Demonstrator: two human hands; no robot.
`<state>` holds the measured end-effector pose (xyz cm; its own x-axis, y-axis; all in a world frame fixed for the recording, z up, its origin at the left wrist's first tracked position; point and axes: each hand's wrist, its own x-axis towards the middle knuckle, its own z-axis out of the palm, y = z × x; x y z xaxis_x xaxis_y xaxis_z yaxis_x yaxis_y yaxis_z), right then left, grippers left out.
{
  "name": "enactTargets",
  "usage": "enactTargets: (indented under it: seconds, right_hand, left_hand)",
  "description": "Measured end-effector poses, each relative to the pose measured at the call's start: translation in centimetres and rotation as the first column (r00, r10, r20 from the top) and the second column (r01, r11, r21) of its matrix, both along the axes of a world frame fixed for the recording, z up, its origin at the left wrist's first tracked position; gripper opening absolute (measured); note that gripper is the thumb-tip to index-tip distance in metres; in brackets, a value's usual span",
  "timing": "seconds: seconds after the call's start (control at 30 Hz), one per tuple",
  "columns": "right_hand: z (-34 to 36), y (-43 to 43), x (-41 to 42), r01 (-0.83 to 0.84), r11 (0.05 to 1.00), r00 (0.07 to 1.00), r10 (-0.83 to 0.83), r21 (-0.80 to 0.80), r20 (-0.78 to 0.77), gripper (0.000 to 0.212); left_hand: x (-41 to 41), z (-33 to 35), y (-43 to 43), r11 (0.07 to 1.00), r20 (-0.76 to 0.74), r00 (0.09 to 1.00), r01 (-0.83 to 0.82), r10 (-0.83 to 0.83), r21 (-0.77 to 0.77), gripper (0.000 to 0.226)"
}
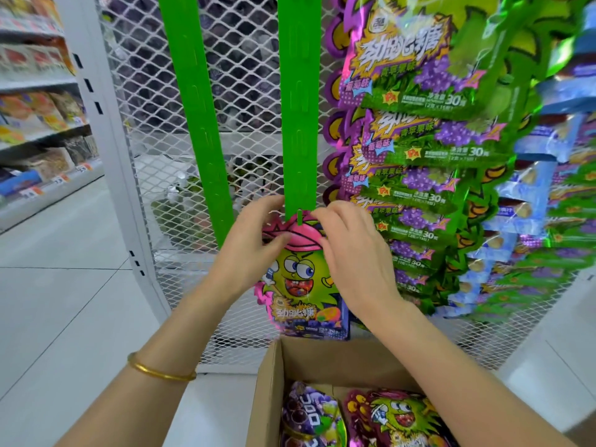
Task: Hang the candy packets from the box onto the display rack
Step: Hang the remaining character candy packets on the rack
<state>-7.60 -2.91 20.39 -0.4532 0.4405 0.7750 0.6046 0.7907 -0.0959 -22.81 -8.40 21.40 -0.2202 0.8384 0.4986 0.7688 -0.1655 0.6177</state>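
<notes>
Candy packet [298, 282]: yellow-green cartoon face under a pink cap, purple lower band. Held upright at the bottom end of the right-hand green hanging strip [299, 104], its top edge touching the strip's lowest tab.

Left hand [248, 250]: fingers [274, 243] pinched closed on the packet's upper left corner, thumb lying across the pink cap. Gold bangle [161, 371] on the forearm.

Right hand [351, 250]: fingers [322, 217] closed on the packet's upper right edge, just beside the strip's end.

Second green hanging strip [196, 117]: to the left of the first, bare, hanging against the white wire-mesh panel [154, 91].

Hung stock: a column of green-and-purple candy packets [416, 130] overlapping downward on the mesh, to the right of the strips; beyond it a column of blue packets [516, 201], blurred.

Cardboard box [274, 375]: open, on the floor below the hands, against the foot of the mesh panel. Contents seen: a purple packet [309, 417] on the left, and one with the same cartoon face [400, 417] on the right.

Store shelves [38, 124]: far left, stocked with packaged goods and price tags, too blurred to read.

Floor [64, 301]: pale tile.
</notes>
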Motion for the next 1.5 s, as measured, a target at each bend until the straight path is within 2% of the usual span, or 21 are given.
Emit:
enactTargets:
  seconds: [0.1,0.2,0.27,0.33,0.4,0.5,0.6,0.73,0.77,0.83,0.9,1.07,1.13,1.17,1.2,1.23,1.3,1.37,1.4,1.43,1.5]
  right_hand:
    - [-1.5,-1.1,2.4,0.020,1.000,0.992,-0.018,0.021,-0.122,0.037]
    - [-4.7,-2.0,5.7,0.007,1.000,0.983,-0.013,-0.030,-0.182,0.035]
    - [-8.0,-2.3,7.9,0.023,0.993,0.992,-0.037,-0.117,-0.120,0.029]
    - [-11.9,-1.9,9.8,0.065,0.968,0.998,-0.068,-0.244,-0.002,0.026]
    - [-16.5,-1.0,11.8,0.153,0.852,0.988,-0.113,-0.500,0.110,0.025]
    - [-23.9,0.7,15.6,0.382,0.526,0.924,-0.196,-0.760,0.328,0.027]
    - [-29.6,1.1,17.9,0.573,0.328,0.804,-0.048,-0.751,0.592,0.047]
    - [-33.3,1.3,17.2,0.735,0.183,0.644,0.115,-0.653,0.757,0.110]
    - [-34.0,1.2,16.8,0.761,0.198,0.593,0.173,-0.618,0.786,0.121]
    - [-34.9,0.5,16.0,0.803,0.303,0.448,0.260,-0.512,0.856,0.131]
    - [-35.4,-0.1,15.7,0.810,0.388,0.369,0.245,-0.440,0.896,0.124]
    - [-34.0,0.6,16.1,0.596,0.548,0.567,0.231,-0.587,0.791,0.038]
    - [-31.7,1.4,16.6,0.538,0.562,0.632,0.223,-0.628,0.742,0.019]
    - [-30.2,2.0,16.8,0.530,0.557,0.654,0.211,-0.639,0.726,0.018]
    - [-28.6,2.6,16.9,0.513,0.552,0.684,0.200,-0.658,0.701,0.020]
    - [-26.7,3.1,17.1,0.484,0.551,0.720,0.190,-0.679,0.667,0.025]
    - [-22.8,3.6,16.9,0.394,0.559,0.784,0.210,-0.730,0.584,0.031]
    - [-19.2,2.9,16.2,0.209,0.529,0.845,0.326,-0.822,0.425,0.032]
    - [-17.8,2.1,15.8,0.115,0.478,0.858,0.395,-0.871,0.330,0.031]
    - [-16.6,1.3,15.4,0.043,0.420,0.852,0.458,-0.907,0.252,0.029]
    - [-15.6,-0.4,14.8,-0.012,0.342,0.807,0.559,-0.940,0.193,0.029]
  left_hand:
    - [0.2,-1.2,-0.9,0.994,-0.107,0.988,-0.107,0.108,0.017,0.057]
    - [0.8,-2.4,-2.4,0.953,-0.197,0.940,-0.243,0.277,0.180,0.054]
    - [2.3,-3.5,-3.4,0.929,-0.210,0.924,-0.262,0.319,0.261,0.042]
    - [4.3,-5.6,-4.2,0.963,-0.234,0.950,-0.154,0.205,0.219,0.032]
    - [6.4,-8.9,-4.4,1.000,-0.258,0.966,0.010,-0.006,0.015,0.031]
    - [9.0,-14.2,-4.1,0.916,-0.167,0.959,0.154,-0.229,-0.371,0.037]
    - [10.4,-17.5,-3.3,0.825,-0.068,0.960,0.197,-0.272,-0.530,0.039]
    - [10.7,-19.5,-2.5,0.767,-0.008,0.967,0.199,-0.257,-0.610,0.037]
    - [10.7,-19.8,-2.4,0.759,0.016,0.971,0.197,-0.238,-0.620,0.037]
    - [10.6,-20.1,-2.1,0.745,0.048,0.977,0.191,-0.209,-0.639,0.036]
    - [10.5,-20.3,-1.8,0.731,0.059,0.978,0.191,-0.202,-0.656,0.034]
    - [10.6,-20.7,-1.6,0.677,0.101,0.976,0.207,-0.193,-0.706,0.031]
    - [10.9,-21.0,-1.6,0.620,0.176,0.976,0.217,-0.128,-0.754,0.031]
    - [11.1,-21.1,-1.6,0.590,0.261,0.964,0.238,-0.049,-0.771,0.031]
    - [11.5,-21.1,-1.7,0.560,0.381,0.922,0.279,0.072,-0.780,0.030]
    - [11.8,-21.1,-1.8,0.531,0.515,0.830,0.343,0.215,-0.774,0.033]
    - [12.5,-20.9,-1.9,0.504,0.710,0.517,0.500,0.478,-0.704,0.053]
    - [13.1,-20.7,-1.7,0.544,0.754,0.191,0.586,0.628,-0.601,0.069]
    - [13.3,-20.7,-1.6,0.571,0.757,0.095,0.599,0.646,-0.562,0.068]
    - [13.6,-20.6,-1.6,0.594,0.765,0.049,0.599,0.642,-0.537,0.063]
    - [14.1,-20.0,-2.0,0.622,0.789,0.095,0.560,0.608,-0.547,0.036]
